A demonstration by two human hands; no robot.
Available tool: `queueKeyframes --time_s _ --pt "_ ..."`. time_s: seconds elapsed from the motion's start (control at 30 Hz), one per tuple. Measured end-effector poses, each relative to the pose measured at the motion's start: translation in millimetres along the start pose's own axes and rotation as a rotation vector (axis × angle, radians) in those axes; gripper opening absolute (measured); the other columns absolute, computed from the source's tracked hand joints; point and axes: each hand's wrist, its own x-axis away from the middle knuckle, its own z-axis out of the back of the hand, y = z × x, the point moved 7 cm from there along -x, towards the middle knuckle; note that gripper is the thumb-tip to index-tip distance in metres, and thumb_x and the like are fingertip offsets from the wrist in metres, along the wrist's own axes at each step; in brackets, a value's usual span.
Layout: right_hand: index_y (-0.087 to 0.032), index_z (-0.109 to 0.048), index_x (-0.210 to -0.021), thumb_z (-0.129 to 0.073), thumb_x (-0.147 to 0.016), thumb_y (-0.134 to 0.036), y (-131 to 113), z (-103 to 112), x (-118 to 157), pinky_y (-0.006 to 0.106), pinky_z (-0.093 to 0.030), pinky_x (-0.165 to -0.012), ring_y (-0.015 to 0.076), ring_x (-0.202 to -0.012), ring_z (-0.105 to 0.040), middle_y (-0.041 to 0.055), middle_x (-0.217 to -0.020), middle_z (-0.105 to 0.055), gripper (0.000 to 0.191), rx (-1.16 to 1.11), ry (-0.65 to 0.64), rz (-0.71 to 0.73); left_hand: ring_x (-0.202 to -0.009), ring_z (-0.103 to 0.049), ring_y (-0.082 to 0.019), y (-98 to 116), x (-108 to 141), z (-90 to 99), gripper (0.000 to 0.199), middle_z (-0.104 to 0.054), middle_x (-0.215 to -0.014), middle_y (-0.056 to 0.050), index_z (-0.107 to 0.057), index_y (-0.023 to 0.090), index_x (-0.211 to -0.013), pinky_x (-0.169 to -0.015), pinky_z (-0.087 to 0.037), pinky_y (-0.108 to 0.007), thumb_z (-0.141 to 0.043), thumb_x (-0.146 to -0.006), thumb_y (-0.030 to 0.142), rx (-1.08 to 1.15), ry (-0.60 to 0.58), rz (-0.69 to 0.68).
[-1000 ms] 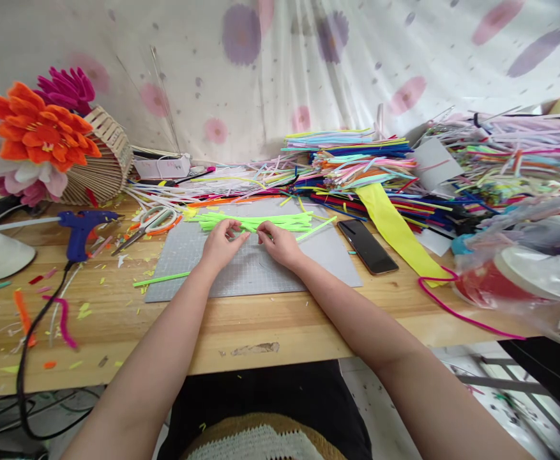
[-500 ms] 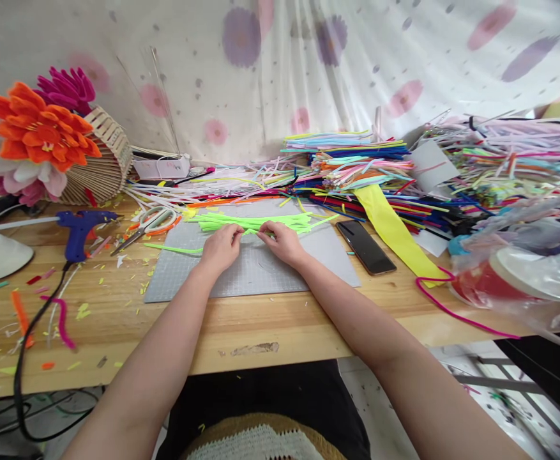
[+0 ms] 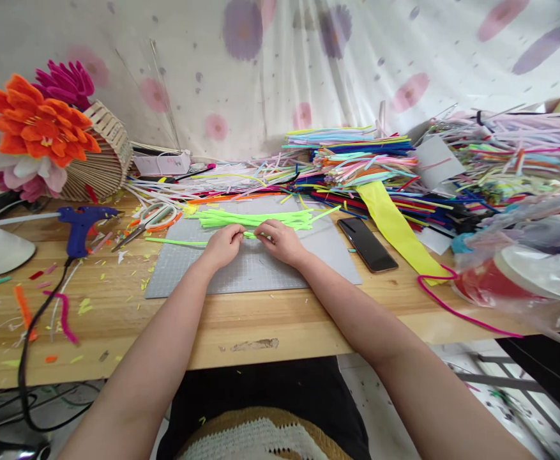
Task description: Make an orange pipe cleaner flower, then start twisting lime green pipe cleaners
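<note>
Both my hands pinch a bright green pipe cleaner [image 3: 249, 236] over the grey cutting mat [image 3: 222, 278]. My left hand [image 3: 225, 245] has its thumb and fingertips closed on it from the left. From the right, my right hand [image 3: 280, 241] grips it, with a small gap between the hands where green shows. One green end sticks out left, past my left hand. Just behind my hands lies a pile of green pipe cleaners [image 3: 222, 218]. Fingers hide the exact shape of the held part.
To the left lie scissors [image 3: 150, 221], a blue glue gun [image 3: 79, 229] with its black cord, and scraps. A black phone [image 3: 366, 244] and a yellow strip [image 3: 393, 231] are on the right. Pipe cleaner bundles [image 3: 361, 163] line the back; an orange flower [image 3: 45, 121] stands far left.
My hands stay in nearly the same place, still pinching the green pipe cleaner. The middle part between the fingers looks more bunched than before. The view has shifted slightly.
</note>
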Motion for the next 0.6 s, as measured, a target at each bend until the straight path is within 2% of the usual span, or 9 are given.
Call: queueKeyframes --time_s 0.2,0.6 --pt "-0.018 -0.062 -0.087 -0.045 -0.086 -0.02 -5.3 1.7 -0.1 0.024 -0.037 -0.071 0.0147 -0.084 -0.053 0.0045 -0.088 -0.064 0.018 0.044 0.003 0.047 -0.071 -0.052 -0.016 1.8 0.5 -1.6 0.018 -0.06 -0.074 -0.002 -0.056 0.018 -0.076 -0.066 -0.039 -0.028 -0.039 -0.074 0.013 -0.036 -0.029 0.016" --pt "-0.019 -0.064 -0.089 -0.043 -0.086 -0.02 -1.6 -4.8 2.1 0.026 -0.035 -0.069 0.0157 -0.085 -0.054 0.0047 -0.089 -0.065 0.021 0.121 -0.125 0.028 -0.075 -0.054 -0.016 -2.7 0.6 -2.7 0.02 -0.061 -0.078 -0.002 -0.056 0.018 -0.082 -0.07 -0.041 -0.028 -0.038 -0.076 0.014 -0.004 -0.012 0.048"
